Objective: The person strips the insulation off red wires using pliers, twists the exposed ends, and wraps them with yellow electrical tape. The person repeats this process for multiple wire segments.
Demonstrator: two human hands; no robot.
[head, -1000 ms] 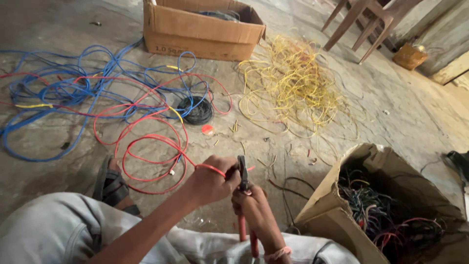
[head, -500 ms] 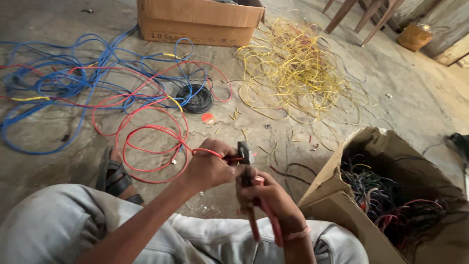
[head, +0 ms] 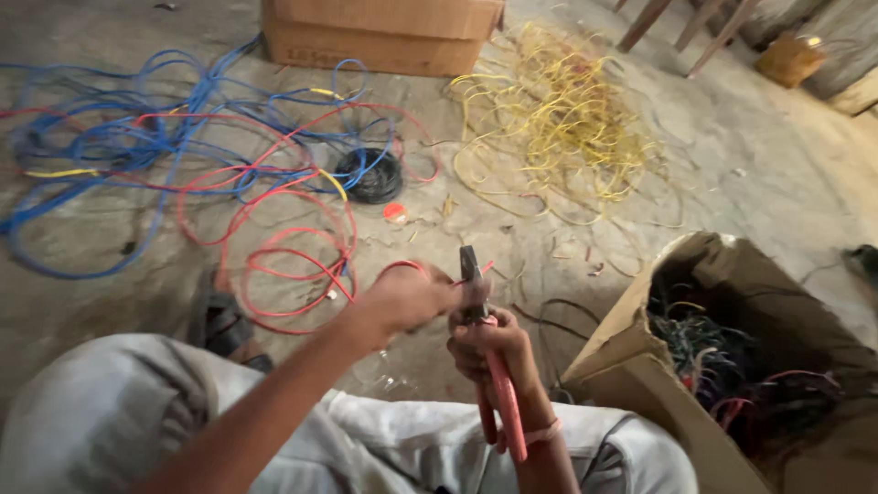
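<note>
Your right hand is clamped round the red-handled pliers, nose up, w/ the left hand pinching the red wire right beside the jaws. Fingers that close to the cutting edge could get nipped if the pliers slip, & squeezing too hard would prob. sever the strand rather than just bite the insulation. The wire's loops trail over the floor into the blue wire; a tug may snag there. Cardboard box of scrap sits tight at your right elbow, easy to knock.
</note>
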